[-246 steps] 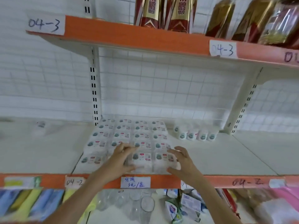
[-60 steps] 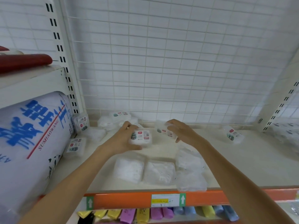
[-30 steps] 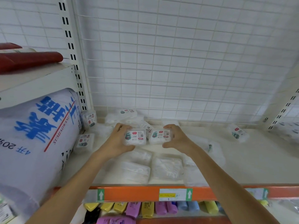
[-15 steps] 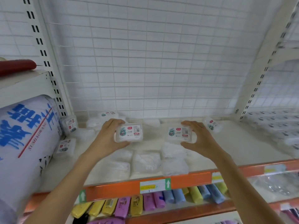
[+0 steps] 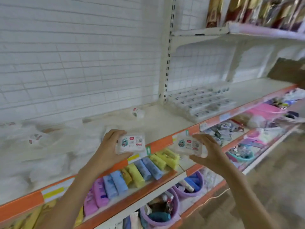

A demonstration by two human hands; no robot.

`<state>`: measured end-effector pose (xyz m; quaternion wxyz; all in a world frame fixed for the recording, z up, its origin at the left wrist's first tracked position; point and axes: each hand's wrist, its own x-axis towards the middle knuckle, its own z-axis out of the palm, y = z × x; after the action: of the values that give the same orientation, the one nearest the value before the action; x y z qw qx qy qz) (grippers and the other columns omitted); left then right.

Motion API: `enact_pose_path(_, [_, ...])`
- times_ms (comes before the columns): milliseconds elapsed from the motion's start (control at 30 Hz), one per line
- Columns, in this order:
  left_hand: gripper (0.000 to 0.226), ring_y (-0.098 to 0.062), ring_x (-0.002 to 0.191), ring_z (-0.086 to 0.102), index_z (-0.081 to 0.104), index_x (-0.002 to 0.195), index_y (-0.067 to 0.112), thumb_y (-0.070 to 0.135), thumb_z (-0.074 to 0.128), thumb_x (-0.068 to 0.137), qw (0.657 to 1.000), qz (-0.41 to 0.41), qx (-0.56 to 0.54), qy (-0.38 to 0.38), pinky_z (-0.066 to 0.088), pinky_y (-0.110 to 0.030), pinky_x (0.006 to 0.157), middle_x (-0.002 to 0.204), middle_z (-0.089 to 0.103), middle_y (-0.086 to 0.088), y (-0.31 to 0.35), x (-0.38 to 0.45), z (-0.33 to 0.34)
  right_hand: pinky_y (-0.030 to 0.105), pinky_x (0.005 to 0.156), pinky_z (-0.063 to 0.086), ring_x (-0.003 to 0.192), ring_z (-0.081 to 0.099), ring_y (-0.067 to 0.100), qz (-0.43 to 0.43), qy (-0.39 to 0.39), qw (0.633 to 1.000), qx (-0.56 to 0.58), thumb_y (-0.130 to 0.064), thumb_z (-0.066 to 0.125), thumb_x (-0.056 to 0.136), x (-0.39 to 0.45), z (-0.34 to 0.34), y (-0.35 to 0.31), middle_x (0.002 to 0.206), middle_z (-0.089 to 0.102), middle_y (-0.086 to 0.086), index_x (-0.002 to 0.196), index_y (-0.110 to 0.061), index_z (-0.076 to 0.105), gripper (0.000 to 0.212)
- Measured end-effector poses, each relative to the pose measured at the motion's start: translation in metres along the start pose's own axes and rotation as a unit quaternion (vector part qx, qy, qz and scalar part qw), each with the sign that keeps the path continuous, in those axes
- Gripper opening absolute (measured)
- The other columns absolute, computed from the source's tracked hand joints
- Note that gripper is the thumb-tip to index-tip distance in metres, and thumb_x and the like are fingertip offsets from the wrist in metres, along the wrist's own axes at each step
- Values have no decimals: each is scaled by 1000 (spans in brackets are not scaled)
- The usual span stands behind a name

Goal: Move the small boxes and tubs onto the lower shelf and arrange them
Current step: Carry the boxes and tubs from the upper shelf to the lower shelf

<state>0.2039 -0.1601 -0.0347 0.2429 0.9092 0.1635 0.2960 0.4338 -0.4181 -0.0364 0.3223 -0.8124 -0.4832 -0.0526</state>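
My left hand [image 5: 107, 151] grips a small clear box with a white label [image 5: 131, 144], held in the air in front of the orange shelf edge. A second small clear box [image 5: 189, 145] of the same kind sits in my right hand [image 5: 209, 150], fingers above and thumb below. Further right, several such boxes stand in neat rows [image 5: 200, 100] on the white shelf [image 5: 257, 90]. One small tub [image 5: 137, 112] lies on its side near the shelf's back wall. At the left lies a blurred pile of white packs [image 5: 42, 146].
Below the orange edge [image 5: 158, 144], rolled yellow, blue and purple packs [image 5: 135, 174] fill a lower shelf. Purple baskets [image 5: 162, 212] sit beneath them. A white upright post [image 5: 165, 52] divides the bays. Red and gold packages [image 5: 247, 10] stand on the top shelf at right.
The view has swung right, away from the pile toward the bay with the arranged rows. Both hands have carried their boxes out from above the shelf to in front of its edge.
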Motion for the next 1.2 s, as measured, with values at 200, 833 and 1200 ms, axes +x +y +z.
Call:
enact_pose_path(200, [81,-17,105,46,51,118,10,59,58,54,996,45,-51,-59,34,-21,88,110,43,4,71,30,110,25,90,36,109,39,10,115,26,993,-4,-25,81,66,-84,-52,86,120,45,-6,127,-15,50,70])
enact_pose_path(833, [71,-9,106,35,46,124,8,28,82,66,982,99,-84,-137,30,-21,90,112,37,4,188,168,337,48,87,48,107,51,26,243,115,963,-1,-50,67,54,-133,-152,293,116,40,-27,113,-70,31,72])
enact_pose_path(1200, [71,-16,114,39,50,124,10,26,84,64,996,75,-36,-22,31,-23,92,117,45,-2,193,291,372,39,104,39,117,36,9,158,23,987,-2,-20,78,71,41,-192,387,127,44,-5,131,-21,45,69])
